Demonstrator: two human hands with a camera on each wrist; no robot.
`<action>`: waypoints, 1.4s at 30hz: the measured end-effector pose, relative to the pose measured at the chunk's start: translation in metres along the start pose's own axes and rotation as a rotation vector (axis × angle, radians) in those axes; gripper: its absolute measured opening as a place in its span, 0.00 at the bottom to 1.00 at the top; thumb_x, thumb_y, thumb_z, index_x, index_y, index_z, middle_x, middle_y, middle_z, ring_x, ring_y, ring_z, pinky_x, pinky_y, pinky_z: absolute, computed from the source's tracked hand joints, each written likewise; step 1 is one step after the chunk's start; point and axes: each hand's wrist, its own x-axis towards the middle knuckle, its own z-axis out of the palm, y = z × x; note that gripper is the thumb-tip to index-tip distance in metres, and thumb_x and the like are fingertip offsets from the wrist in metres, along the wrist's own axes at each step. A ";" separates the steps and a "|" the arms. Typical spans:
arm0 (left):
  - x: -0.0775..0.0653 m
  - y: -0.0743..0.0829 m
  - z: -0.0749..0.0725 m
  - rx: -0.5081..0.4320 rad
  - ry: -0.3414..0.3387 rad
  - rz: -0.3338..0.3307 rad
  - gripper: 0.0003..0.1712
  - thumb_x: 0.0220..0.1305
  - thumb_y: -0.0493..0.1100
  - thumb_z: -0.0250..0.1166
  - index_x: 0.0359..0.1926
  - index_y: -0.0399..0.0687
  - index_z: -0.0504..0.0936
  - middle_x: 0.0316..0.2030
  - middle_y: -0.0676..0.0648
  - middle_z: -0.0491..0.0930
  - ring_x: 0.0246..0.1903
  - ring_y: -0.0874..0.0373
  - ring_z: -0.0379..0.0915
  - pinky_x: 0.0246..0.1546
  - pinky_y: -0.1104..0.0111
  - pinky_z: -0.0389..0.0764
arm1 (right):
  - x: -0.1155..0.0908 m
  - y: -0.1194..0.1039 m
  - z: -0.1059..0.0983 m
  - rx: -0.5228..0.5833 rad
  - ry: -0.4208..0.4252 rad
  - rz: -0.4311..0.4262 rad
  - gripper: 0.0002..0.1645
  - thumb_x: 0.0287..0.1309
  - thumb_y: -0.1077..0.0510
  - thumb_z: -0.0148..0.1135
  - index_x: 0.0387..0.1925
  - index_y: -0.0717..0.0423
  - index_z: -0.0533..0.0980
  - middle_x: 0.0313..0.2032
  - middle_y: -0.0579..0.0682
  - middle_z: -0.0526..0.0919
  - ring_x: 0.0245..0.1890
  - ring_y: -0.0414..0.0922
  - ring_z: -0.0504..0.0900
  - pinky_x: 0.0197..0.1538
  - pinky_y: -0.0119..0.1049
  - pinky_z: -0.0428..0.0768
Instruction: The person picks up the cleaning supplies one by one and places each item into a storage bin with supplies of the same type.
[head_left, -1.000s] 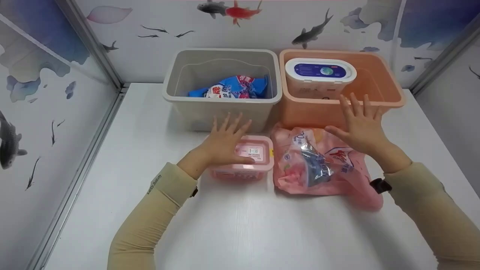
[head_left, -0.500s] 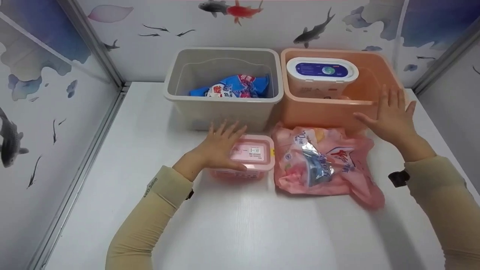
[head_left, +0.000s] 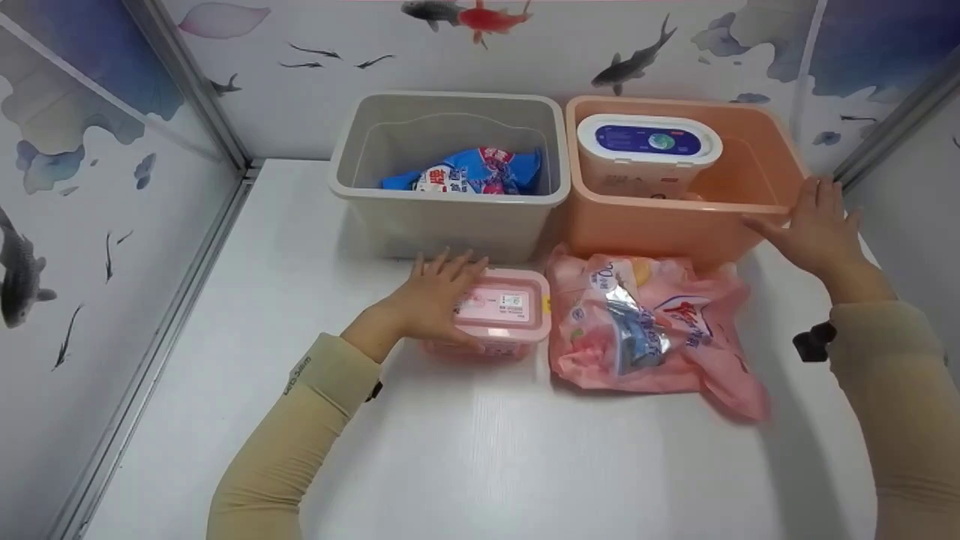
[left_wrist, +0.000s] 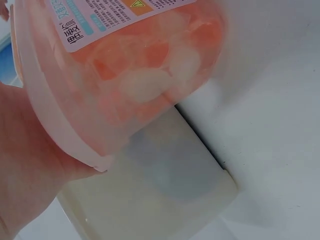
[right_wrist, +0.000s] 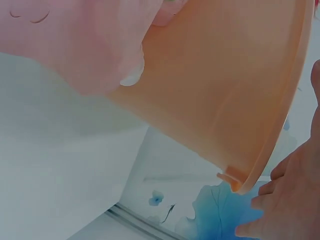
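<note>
My left hand (head_left: 427, 300) lies over the left end of a pink-lidded plastic box (head_left: 510, 307), fingers spread and thumb near the front rim. The left wrist view shows the box's clear side (left_wrist: 145, 75), with orange and white pieces inside, and the hand against its lid edge. At the front right corner of an orange bin (head_left: 675, 225) is my right hand (head_left: 825, 229), its fingers straight; whether it touches the rim I cannot tell. That bin holds a white tub (head_left: 637, 172) with a blue oval label.
A grey bin (head_left: 457, 229) with a blue printed bag (head_left: 487, 172) inside stands left of the orange one. Before the orange bin lies a pink printed bag (head_left: 675, 330), right of the box. Printed walls (head_left: 315, 97) enclose the white table (head_left: 487, 465).
My right hand has moved right, from over the orange bin's front to its front right corner. The left hand has shifted slightly left and down on the pink-lidded box.
</note>
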 end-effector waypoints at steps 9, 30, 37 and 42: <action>-0.001 -0.002 0.002 -0.003 -0.002 -0.010 0.67 0.38 0.73 0.66 0.74 0.59 0.41 0.74 0.46 0.43 0.73 0.42 0.34 0.68 0.41 0.34 | 0.008 0.009 0.003 0.032 -0.032 0.031 0.65 0.58 0.27 0.43 0.68 0.70 0.25 0.67 0.73 0.23 0.67 0.73 0.27 0.62 0.71 0.31; 0.004 -0.001 0.003 -0.025 0.011 -0.012 0.65 0.37 0.74 0.66 0.73 0.54 0.49 0.70 0.47 0.54 0.69 0.46 0.46 0.68 0.44 0.46 | 0.009 0.012 0.008 0.024 0.039 -0.018 0.56 0.63 0.31 0.40 0.64 0.77 0.39 0.57 0.76 0.48 0.53 0.72 0.52 0.60 0.71 0.53; 0.005 -0.003 0.003 -0.034 0.044 0.004 0.64 0.37 0.73 0.68 0.72 0.53 0.52 0.68 0.47 0.58 0.66 0.47 0.49 0.66 0.45 0.50 | 0.010 0.013 0.007 0.057 0.021 0.006 0.57 0.62 0.30 0.40 0.66 0.74 0.37 0.58 0.75 0.47 0.53 0.72 0.52 0.60 0.71 0.53; 0.005 -0.003 0.004 -0.046 0.045 0.009 0.64 0.36 0.72 0.69 0.71 0.53 0.53 0.68 0.47 0.59 0.66 0.47 0.50 0.66 0.45 0.50 | 0.009 0.012 0.008 0.075 0.001 0.025 0.59 0.60 0.29 0.40 0.67 0.71 0.34 0.60 0.75 0.45 0.56 0.72 0.50 0.59 0.72 0.52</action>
